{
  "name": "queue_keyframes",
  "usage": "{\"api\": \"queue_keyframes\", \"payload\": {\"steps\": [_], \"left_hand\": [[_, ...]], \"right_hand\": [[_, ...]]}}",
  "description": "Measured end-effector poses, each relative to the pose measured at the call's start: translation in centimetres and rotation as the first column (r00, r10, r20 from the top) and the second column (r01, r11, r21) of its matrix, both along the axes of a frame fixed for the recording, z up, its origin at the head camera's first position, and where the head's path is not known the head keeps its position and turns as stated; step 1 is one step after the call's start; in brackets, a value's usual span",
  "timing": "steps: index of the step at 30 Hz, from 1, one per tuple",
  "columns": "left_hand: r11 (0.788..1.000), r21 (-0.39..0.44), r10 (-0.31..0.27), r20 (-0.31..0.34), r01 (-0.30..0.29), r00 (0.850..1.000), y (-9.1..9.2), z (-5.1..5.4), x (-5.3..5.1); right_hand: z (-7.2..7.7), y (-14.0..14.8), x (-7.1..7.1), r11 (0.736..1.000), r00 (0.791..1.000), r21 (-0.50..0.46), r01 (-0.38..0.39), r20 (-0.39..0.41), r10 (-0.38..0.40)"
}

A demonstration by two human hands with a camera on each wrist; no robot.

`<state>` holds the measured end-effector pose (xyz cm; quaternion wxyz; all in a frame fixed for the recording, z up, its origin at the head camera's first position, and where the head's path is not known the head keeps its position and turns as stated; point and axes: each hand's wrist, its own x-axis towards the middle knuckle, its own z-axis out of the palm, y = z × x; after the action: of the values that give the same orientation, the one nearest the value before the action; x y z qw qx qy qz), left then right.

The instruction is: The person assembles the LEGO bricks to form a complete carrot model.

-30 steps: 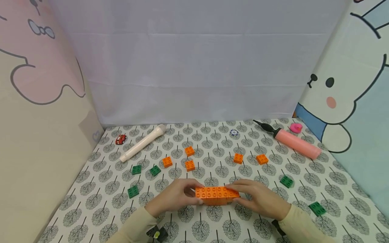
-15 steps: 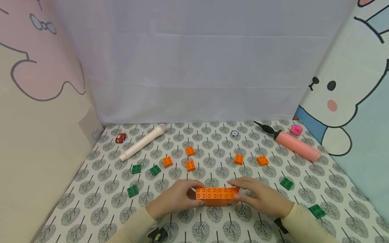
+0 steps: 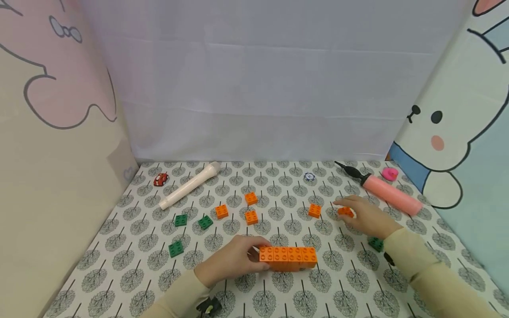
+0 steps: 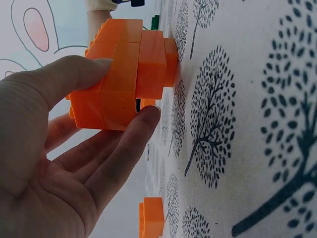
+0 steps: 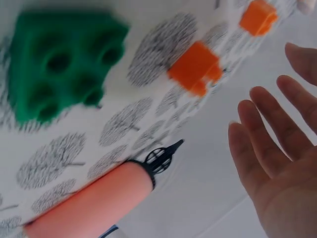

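Observation:
A row of joined orange toy bricks (image 3: 288, 259) stands near the front middle. In the left wrist view the built block (image 4: 116, 74) shows stacked layers, narrower toward the cloth. My left hand (image 3: 238, 258) grips its left end, thumb on the near face and fingers on the far side and below. At the right, my right hand (image 3: 367, 216) reaches over a single orange brick (image 3: 345, 212), partly covered in the head view. In the right wrist view the right hand (image 5: 277, 144) has straight, spread fingers and holds nothing; orange bricks (image 5: 196, 68) lie apart from it.
Loose orange bricks (image 3: 251, 217) lie mid-table. Green bricks (image 3: 176, 248) lie left, with another green brick (image 3: 375, 244) under the right forearm. Toward the back are a red toy car (image 3: 161, 179), white tube (image 3: 190, 185), poker chip (image 3: 309, 176), pink pump (image 3: 391, 194) and pink duck (image 3: 389, 173).
My right hand has left the right end of the orange row and moved right and away to the loose orange brick. My left hand keeps its grip on the row.

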<state>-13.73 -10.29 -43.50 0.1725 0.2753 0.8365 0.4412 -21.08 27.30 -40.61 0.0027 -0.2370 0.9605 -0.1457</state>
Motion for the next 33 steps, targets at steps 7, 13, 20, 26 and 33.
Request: {"api": "queue_keyframes", "payload": {"steps": [7,13,20,26,33], "left_hand": [[1.000,0.003,-0.009,-0.018,0.010,1.000,-0.1,-0.3,0.0],[1.000,-0.005,-0.012,-0.028,0.012,1.000,-0.1,-0.3,0.0],[1.000,0.002,-0.017,-0.028,0.017,0.999,-0.1,-0.5,0.0],[1.000,0.006,-0.011,-0.029,0.012,1.000,-0.1,-0.6,0.0],[1.000,0.005,-0.031,-0.042,0.031,0.999,-0.2,-0.6,0.0]], "right_hand": [[-0.7,1.3,-1.6,0.998,0.997,0.059,0.017,0.070,-0.021],[-1.6,1.7,-2.0,0.998,0.998,0.069,-0.008,0.056,0.005],[-2.0,1.8,-1.9,0.998,0.999,0.056,0.009,0.053,-0.012],[-1.9,1.7,-1.4,0.999,0.999,0.037,0.022,0.032,-0.023],[-0.2,0.5,1.3,0.998,0.999,-0.067,0.007,-0.036,-0.010]]}}
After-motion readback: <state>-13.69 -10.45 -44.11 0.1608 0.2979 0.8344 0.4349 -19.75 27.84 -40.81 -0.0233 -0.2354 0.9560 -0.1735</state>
